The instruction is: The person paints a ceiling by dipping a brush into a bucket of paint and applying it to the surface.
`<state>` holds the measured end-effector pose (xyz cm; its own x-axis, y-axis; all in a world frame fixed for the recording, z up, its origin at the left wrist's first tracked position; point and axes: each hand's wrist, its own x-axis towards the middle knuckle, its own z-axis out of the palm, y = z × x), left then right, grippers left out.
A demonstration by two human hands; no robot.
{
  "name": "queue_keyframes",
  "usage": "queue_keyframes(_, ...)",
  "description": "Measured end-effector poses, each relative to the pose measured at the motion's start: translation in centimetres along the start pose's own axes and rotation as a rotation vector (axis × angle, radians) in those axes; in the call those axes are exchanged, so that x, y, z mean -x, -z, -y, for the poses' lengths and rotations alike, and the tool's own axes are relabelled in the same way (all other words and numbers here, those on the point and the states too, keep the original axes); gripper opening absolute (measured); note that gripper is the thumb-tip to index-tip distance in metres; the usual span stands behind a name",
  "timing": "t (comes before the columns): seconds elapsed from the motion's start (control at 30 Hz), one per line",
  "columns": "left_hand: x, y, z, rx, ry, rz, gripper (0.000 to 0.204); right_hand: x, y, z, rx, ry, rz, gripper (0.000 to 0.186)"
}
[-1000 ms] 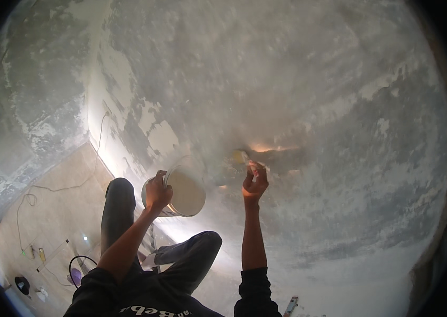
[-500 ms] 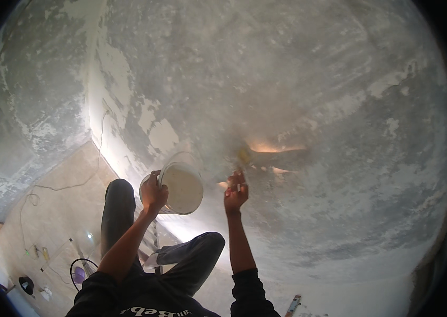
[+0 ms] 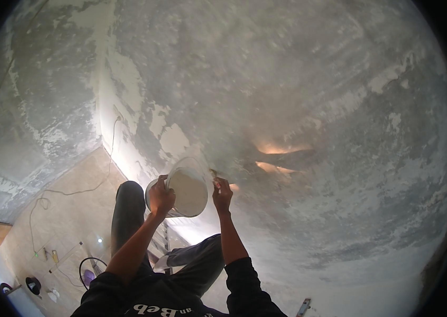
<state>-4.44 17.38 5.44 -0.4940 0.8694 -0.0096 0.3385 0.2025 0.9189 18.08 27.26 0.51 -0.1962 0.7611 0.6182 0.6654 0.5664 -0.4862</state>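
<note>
My left hand (image 3: 162, 198) grips the near-left rim of a round bucket (image 3: 206, 203), tilted so its open mouth faces me. Pale, whitish liquid (image 3: 189, 193) fills much of it, and a thin handle arcs above the rim. Just right of the bucket, my right hand (image 3: 222, 194) is closed around a brush (image 3: 213, 173), whose yellowish head is small, blurred and close to the rim. Both hands are in front of a grey wall (image 3: 287, 211) with pale patches.
Another grey wall (image 3: 49, 105) meets this one at a corner on the left. Below lies a tan floor (image 3: 75, 201) with a cable (image 3: 83, 191), small tools and a black hat-like object (image 3: 33, 285). My bent knees are under the bucket. Ladder-like rails (image 3: 161, 238) show beneath me.
My right hand has come left and slightly down with the brush, away from the wall and up to the bucket's rim. My left hand still holds the bucket; the view has shifted slightly.
</note>
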Motion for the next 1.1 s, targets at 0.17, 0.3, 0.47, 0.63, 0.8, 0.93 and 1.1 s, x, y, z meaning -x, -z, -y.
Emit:
queue_keyframes(0.17,0.1,-0.2,0.0,0.009,-0.015,0.034,0.041,-2.0,3.7,0.2,0.088,0.056,-0.108,0.020)
queue_keyframes(0.3,0.5,-0.1,0.4,-0.014,-0.001,0.014,0.041,-5.4,7.8,3.3,0.194,0.215,-0.284,0.016)
queue_keyframes(0.47,0.0,-0.7,1.0,-0.029,0.043,0.028,0.039,-7.7,10.4,6.0,0.239,0.347,-0.485,0.009)
queue_keyframes(0.63,0.1,-1.3,2.0,-0.057,-0.007,-0.043,0.039,-0.4,4.5,-0.2,0.186,0.131,-0.109,0.018)
queue_keyframes(0.8,-0.2,-0.4,2.4,-0.021,-0.012,-0.014,0.038,3.7,-1.2,-1.5,0.116,-0.053,0.079,0.027)
queue_keyframes(0.93,-0.2,0.0,2.0,-0.042,-0.048,-0.018,0.038,3.9,-3.9,-1.9,-0.038,-0.168,-0.037,0.015)
queue_keyframes(1.1,-0.4,-0.1,2.4,-0.051,-0.118,-0.016,0.038,1.2,-1.7,-1.4,-0.017,-0.151,-0.142,0.009)
